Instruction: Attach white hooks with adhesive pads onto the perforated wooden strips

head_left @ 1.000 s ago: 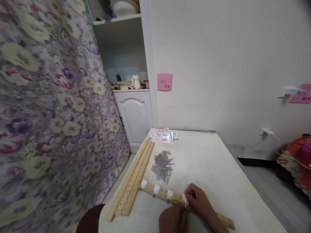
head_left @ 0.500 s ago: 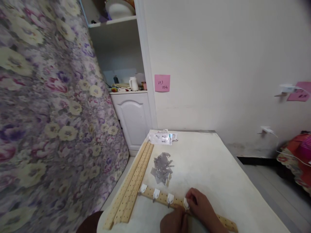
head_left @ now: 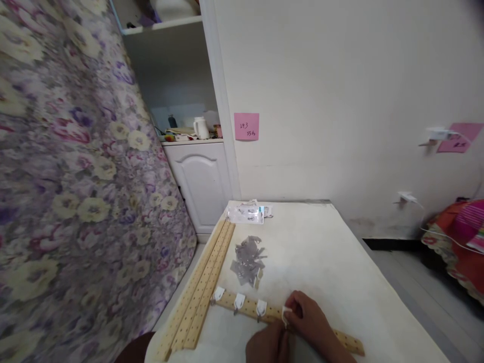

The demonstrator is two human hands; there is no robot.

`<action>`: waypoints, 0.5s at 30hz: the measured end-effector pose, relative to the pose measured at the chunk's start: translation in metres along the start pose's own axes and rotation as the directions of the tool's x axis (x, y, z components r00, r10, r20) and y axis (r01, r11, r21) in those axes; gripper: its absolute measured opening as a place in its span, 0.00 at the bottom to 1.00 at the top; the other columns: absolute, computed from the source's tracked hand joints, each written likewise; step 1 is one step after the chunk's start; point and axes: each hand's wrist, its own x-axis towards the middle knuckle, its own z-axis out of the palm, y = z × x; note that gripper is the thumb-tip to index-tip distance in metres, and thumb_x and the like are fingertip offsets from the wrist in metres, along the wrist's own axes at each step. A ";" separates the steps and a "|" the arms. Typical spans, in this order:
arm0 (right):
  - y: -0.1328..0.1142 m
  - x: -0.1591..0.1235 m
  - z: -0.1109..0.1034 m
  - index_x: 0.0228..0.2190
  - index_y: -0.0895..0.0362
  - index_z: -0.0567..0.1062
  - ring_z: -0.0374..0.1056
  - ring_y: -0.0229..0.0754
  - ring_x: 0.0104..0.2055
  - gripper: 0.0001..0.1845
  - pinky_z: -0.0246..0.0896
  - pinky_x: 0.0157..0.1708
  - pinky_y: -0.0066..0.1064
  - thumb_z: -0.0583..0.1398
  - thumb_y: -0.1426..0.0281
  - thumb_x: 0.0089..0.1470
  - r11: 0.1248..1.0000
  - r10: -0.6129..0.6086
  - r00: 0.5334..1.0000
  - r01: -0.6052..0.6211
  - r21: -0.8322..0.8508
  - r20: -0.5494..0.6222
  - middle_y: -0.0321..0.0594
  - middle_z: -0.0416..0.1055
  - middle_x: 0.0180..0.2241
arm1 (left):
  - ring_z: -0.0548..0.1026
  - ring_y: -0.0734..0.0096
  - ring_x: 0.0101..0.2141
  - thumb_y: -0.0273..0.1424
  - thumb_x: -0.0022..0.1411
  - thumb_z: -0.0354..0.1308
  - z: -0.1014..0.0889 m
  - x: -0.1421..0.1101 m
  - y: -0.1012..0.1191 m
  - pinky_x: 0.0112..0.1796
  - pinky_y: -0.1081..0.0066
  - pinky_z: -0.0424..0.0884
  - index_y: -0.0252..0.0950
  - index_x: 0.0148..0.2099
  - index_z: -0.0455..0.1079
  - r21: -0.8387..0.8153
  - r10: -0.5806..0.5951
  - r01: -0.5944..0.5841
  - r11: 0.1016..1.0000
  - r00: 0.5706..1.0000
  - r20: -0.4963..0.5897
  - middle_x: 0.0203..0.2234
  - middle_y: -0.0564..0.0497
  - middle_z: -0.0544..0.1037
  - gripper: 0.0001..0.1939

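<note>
A perforated wooden strip (head_left: 247, 307) lies slantwise across the near part of the table, with several white tag-like clips along it, small metal pieces at their lower ends. My right hand (head_left: 308, 318) pinches the rightmost white clip (head_left: 286, 315) between thumb and fingertips, at the strip's edge. Just below it, my left hand (head_left: 266, 344) is closed near the same clip, against the strip's near side; its fingertips are partly hidden, so what they hold is unclear. The strip passes under my right wrist and shows again beyond it.
Long perforated wooden strips (head_left: 200, 297) lie side by side along the table's left edge. A pile of small clear plastic bags (head_left: 247, 259) sits beyond my hands, with a pale piece (head_left: 258, 277) beside it. Flat packaging (head_left: 245, 214) lies at the table's (head_left: 321, 247) far end. A floral curtain (head_left: 91, 201) hangs left.
The camera view has shifted slightly. Both hands stay at the rightmost clip; my right fingers have closed further over its top, covering more of it.
</note>
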 end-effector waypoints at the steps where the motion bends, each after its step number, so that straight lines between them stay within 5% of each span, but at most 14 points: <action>1: -0.001 0.000 0.000 0.26 0.54 0.70 0.65 0.38 0.29 0.04 0.55 0.29 0.27 0.57 0.69 0.42 1.000 0.006 1.000 -0.006 -0.001 0.002 0.32 0.69 0.25 | 0.78 0.67 0.37 0.36 0.64 0.41 -0.001 0.000 0.001 0.34 0.74 0.66 0.44 0.40 0.71 0.000 -0.001 0.001 1.000 1.000 0.000 0.35 0.53 0.81 0.17; 15: 0.007 0.000 0.003 0.27 0.54 0.69 0.64 0.38 0.29 0.05 0.55 0.30 0.28 0.56 0.69 0.42 1.000 0.008 1.000 -0.008 0.011 0.012 0.32 0.69 0.25 | 0.77 0.64 0.38 0.36 0.62 0.42 0.012 0.006 -0.007 0.34 0.72 0.67 0.45 0.41 0.72 0.032 -0.003 0.001 1.000 0.999 0.047 0.35 0.52 0.81 0.16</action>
